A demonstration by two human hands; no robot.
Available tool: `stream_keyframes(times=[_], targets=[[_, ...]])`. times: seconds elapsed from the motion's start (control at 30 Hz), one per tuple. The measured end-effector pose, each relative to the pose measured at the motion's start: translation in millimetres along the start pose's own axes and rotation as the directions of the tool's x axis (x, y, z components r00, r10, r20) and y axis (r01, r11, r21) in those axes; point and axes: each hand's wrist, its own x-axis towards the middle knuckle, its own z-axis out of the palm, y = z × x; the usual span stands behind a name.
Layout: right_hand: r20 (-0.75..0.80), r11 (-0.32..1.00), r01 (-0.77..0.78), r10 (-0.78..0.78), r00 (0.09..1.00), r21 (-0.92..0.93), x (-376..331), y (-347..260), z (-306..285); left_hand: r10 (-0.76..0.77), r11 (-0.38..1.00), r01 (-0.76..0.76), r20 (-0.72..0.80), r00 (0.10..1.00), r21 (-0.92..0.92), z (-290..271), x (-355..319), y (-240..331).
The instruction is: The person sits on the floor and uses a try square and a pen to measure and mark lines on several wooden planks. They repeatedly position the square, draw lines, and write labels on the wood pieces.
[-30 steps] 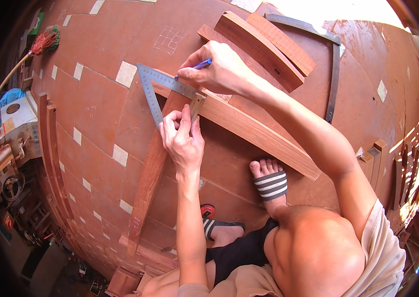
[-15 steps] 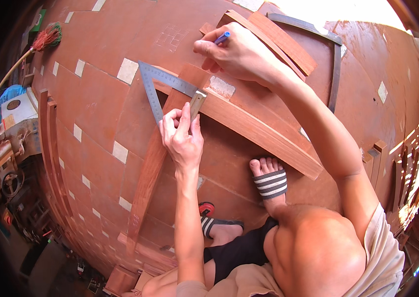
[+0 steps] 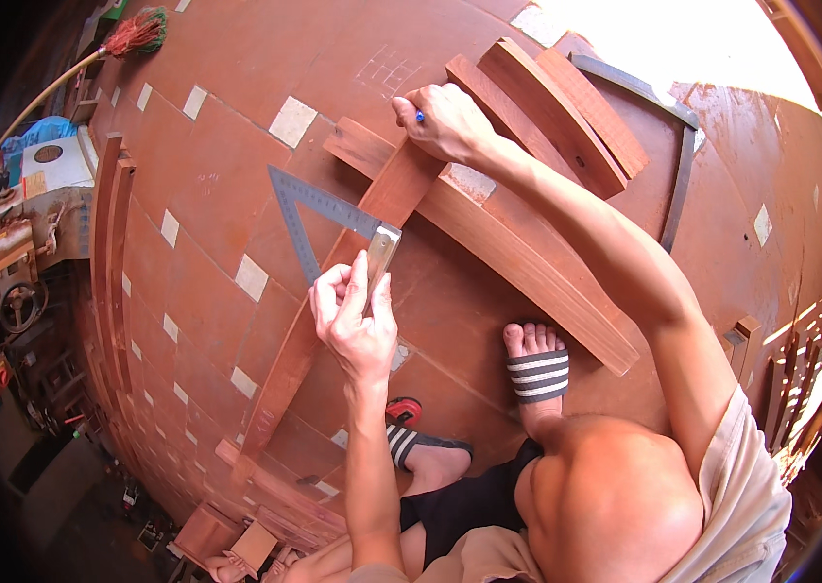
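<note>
Item: marking-out of a wooden frame on a reddish tiled floor [image 3: 236, 175], seen from the head view. The left hand [image 3: 355, 316] was closed around the wooden stock of a steel try square [image 3: 333, 219], fingers curled and thumb pressed on top, holding the stock against a long slanting timber strip [image 3: 333, 321]; the blade lay flat on the floor tiles, pointing up and left. The right hand [image 3: 442, 121] pinched a blue pencil [image 3: 420, 116], only its tip showing between the fingers, and rested on the upper end of that strip where it crossed a curved timber rail [image 3: 518, 257]. Compared with a second before, the right hand had left the blade of the square, where the pencil had lain against the edge, and had travelled up and to the right, onto the joint of strip and rail; the left hand and the square had stayed nearly where they were. By judgement, the line at the square was finished with and attention had passed to the crossing point. Also present: stacked curved timber pieces [image 3: 557, 107] beyond the right hand, a striped sandal [image 3: 537, 374] beside the rail, a broom [image 3: 134, 34] at upper left.
</note>
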Motion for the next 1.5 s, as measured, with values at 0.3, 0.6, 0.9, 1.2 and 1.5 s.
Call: stream_keyframes(times=[0.3, 0.6, 0.9, 1.2, 1.5], targets=[[-0.248, 0.914, 0.325, -0.265, 0.932, 0.244, -22.6, 6.3, -5.3, 0.088, 0.996, -0.088, -0.003, 0.996, 0.001, 38.2, 19.9, 8.5], [-0.496, 0.92, 0.186, 0.01, 0.868, 0.344, -41.0, 9.8, -65.0, 0.124, 0.992, -0.124, 0.027, 0.992, 0.008, 66.2, 41.6, 6.3], [-0.525, 0.915, 0.055, 0.179, 0.832, 0.399, -73.7, 39.0, -116.6, 0.123, 0.992, -0.124, 0.043, 0.991, 0.021, 69.2, 46.1, 5.7], [-0.504, 0.845, -0.096, 0.4, 0.765, 0.525, -89.8, 60.9, -124.7, 0.153, 0.988, -0.154, 0.032, 0.988, 0.028, 70.7, 48.3, 4.6], [-0.401, 0.834, -0.122, 0.38, 0.834, 0.538, -92.4, 74.5, -119.5, 0.147, 0.989, -0.148, 0.039, 0.988, 0.028, 70.8, 48.7, 7.2]])
